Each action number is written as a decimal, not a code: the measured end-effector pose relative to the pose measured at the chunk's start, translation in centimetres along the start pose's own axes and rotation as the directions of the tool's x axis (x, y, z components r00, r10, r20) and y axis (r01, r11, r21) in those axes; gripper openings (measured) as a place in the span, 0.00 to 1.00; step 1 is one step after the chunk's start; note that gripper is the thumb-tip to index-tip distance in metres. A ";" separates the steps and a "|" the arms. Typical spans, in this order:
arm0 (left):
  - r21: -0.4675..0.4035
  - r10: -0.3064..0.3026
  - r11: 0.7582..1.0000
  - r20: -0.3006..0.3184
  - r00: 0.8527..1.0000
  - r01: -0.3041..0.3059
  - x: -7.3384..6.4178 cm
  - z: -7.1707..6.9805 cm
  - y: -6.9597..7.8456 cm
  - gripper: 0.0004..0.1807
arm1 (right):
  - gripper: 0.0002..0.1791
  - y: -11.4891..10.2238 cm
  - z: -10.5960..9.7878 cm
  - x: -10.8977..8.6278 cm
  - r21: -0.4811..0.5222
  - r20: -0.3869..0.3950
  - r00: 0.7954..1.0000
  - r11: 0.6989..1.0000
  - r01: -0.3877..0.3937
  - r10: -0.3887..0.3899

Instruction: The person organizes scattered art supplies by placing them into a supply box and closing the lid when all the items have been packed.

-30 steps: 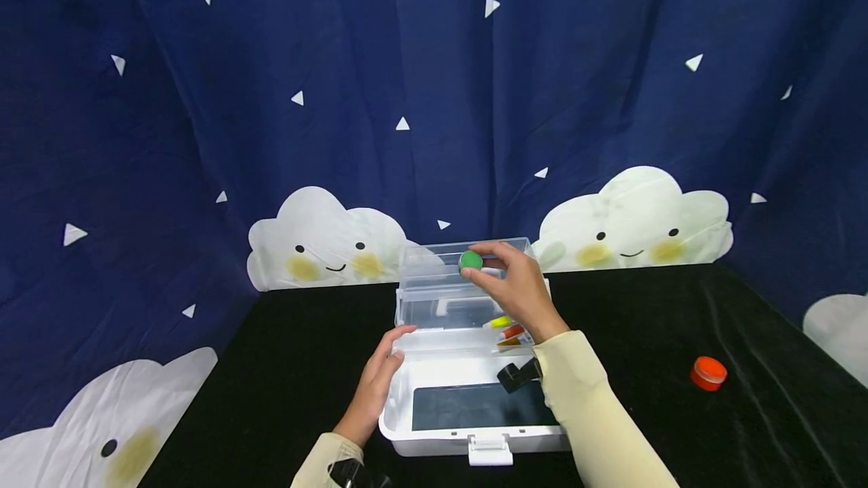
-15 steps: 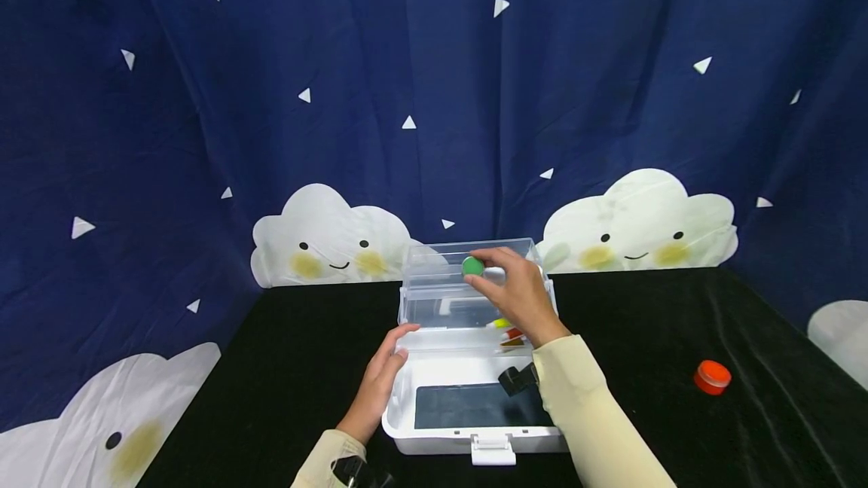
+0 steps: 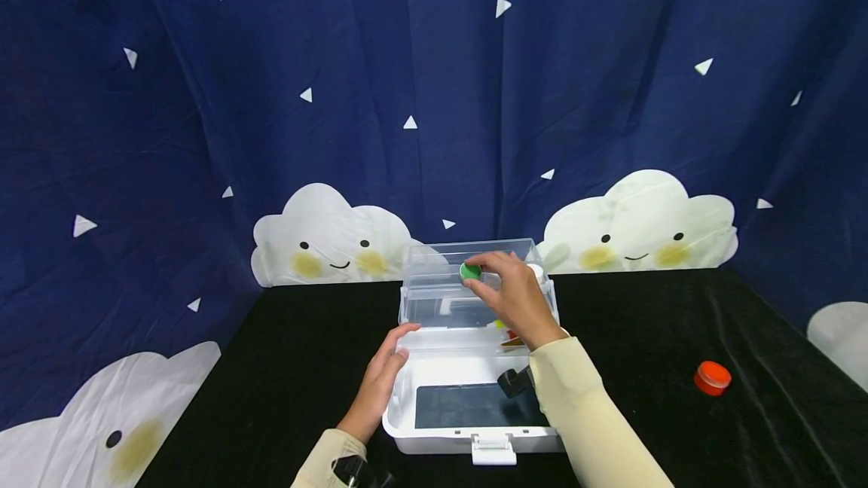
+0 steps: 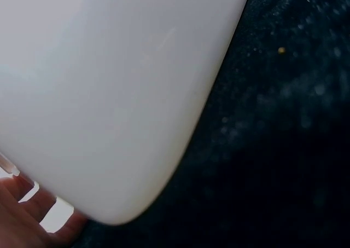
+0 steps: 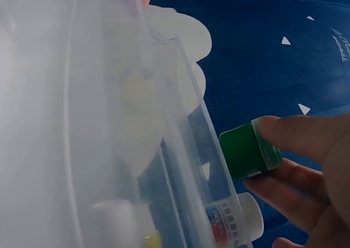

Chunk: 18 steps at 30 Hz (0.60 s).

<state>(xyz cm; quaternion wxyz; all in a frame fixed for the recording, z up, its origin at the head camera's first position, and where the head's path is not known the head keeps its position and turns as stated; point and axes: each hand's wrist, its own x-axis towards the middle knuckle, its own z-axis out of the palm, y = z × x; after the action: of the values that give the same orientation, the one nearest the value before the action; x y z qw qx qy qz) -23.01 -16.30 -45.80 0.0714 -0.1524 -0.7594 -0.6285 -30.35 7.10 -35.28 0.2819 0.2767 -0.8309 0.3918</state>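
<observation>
My right hand pinches a small green jar between thumb and fingers, over the raised clear lid of a white storage box. In the right wrist view the green jar has a translucent cap and sits close beside the clear lid wall. Below it, a small labelled bottle with a white cap sticks out of the lid compartment. My left hand rests at the box's left side with extended fingers. The left wrist view shows the box's white wall and some fingers.
Yellow, red and brown-tipped items, partly hidden by my right hand, lie at the back of the box. A red jar stands on the black cloth to the right. Behind hangs a blue curtain with clouds.
My right hand has lowered slightly with the green jar, and a white cap now shows behind it. My left hand stays at the box. The head view has shifted a little.
</observation>
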 end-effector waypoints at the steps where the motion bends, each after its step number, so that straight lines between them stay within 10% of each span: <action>1: 0.001 -0.003 1.000 0.000 1.000 0.003 0.0 0.0 0.0 0.20 | 0.14 0.0 0.0 0.0 -0.010 0.005 1.000 1.000 -0.005 0.005; 18: 0.001 -0.001 1.000 0.001 1.000 0.001 0.1 -0.1 -0.1 0.20 | 0.16 0.3 1.3 -0.6 -0.142 -0.044 0.999 0.990 0.023 -0.030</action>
<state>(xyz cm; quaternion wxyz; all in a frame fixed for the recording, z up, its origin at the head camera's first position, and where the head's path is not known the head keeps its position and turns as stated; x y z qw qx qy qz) -23.11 -16.42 -45.83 0.0709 -0.1522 -0.7599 -0.6280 -30.43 6.33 -36.59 0.3250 0.2581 -0.8461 0.3345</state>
